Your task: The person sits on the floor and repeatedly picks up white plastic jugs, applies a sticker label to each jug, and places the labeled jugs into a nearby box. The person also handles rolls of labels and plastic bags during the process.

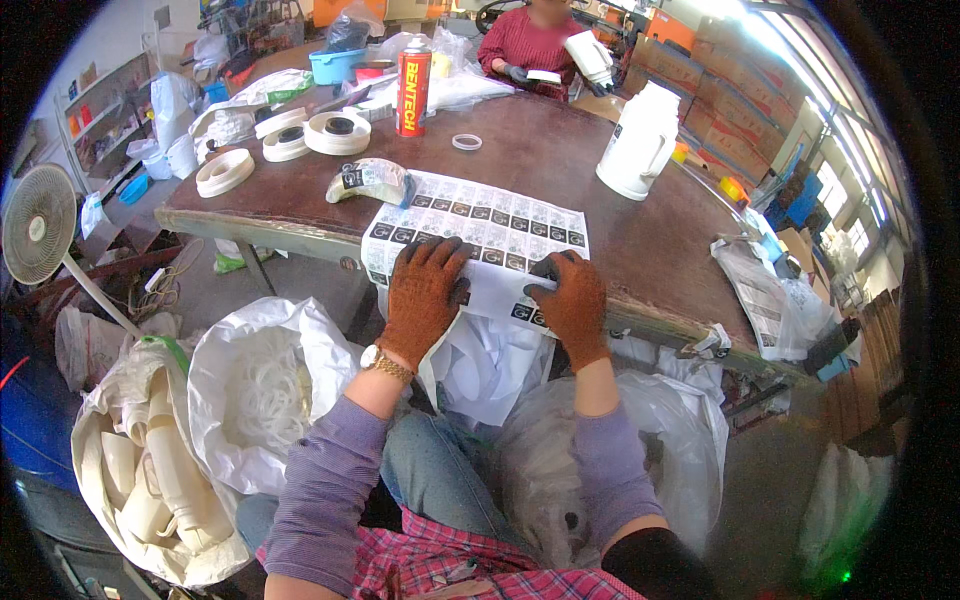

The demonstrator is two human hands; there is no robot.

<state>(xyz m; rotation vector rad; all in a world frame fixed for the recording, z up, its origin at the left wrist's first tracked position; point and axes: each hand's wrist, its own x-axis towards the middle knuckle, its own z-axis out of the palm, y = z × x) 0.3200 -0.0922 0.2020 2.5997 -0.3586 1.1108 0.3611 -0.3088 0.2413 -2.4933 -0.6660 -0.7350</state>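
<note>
A printed sheet of labels (pixel 480 217), with rows of black and white squares, lies over the table's near edge. My left hand (pixel 425 296), in a brown and dark work glove, grips its near part, fingers on top and thumb by the bent edge. At that edge's right end, my right hand (pixel 571 304) pinches the paper between thumb and fingers. Between the hands the paper bends over, showing its white back. White paper (pixel 487 375) hangs below, above my lap. Just beyond the sheet's left corner rests a curved, wrapped bundle (pixel 367 181) bearing a label.
On the brown table (pixel 525 150) stand a red Bentech spray can (pixel 413 90) and a white handled jug (pixel 641 142). Rolls of white tape (pixel 337 135) lie left. Across sits a person (pixel 529 49) holding another jug (pixel 590 58). Open sacks (pixel 210 375) flank my legs.
</note>
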